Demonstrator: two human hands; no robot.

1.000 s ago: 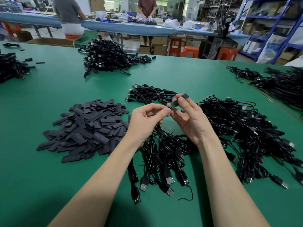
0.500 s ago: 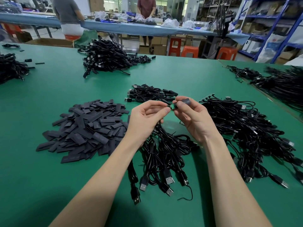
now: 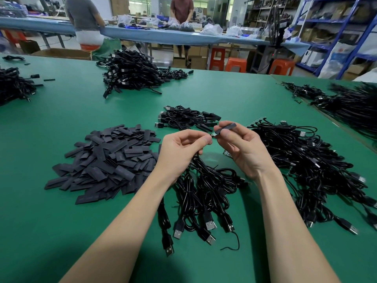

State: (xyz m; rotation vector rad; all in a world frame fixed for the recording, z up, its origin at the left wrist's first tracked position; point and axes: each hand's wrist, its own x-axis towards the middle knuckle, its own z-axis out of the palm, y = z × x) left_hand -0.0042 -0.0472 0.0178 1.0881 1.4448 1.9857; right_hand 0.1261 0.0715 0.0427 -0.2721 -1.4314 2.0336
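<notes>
left hand (image 3: 179, 148) pinches cable (image 3: 198, 157) end, green board (image 3: 213, 134) poking past its fingertips to stay exposed | right hand (image 3: 242, 148) pinches black sleeve (image 3: 226, 127), mouth just beside board, lined up, likely for sliding on

Table (image 3: 61, 231), as laid before you.
- Near left: heap of flat sleeves (image 3: 106, 160).
- Centre, under your hands: cable bundle (image 3: 204, 190), plugs toward you.
- Near right: large cable heap (image 3: 306, 166).
- Just behind your hands: small cable bunch (image 3: 187, 117).
- Above the bundle: your left hand (image 3: 179, 152) pinching a cable end (image 3: 213, 134), and your right hand (image 3: 244, 150) pinching one sleeve (image 3: 226, 127) just beside it.
- Far left-centre: further cable heap (image 3: 130, 72).
- Left edge: another cable pile (image 3: 14, 84).
- Behind the table: stools (image 3: 236, 64).
</notes>
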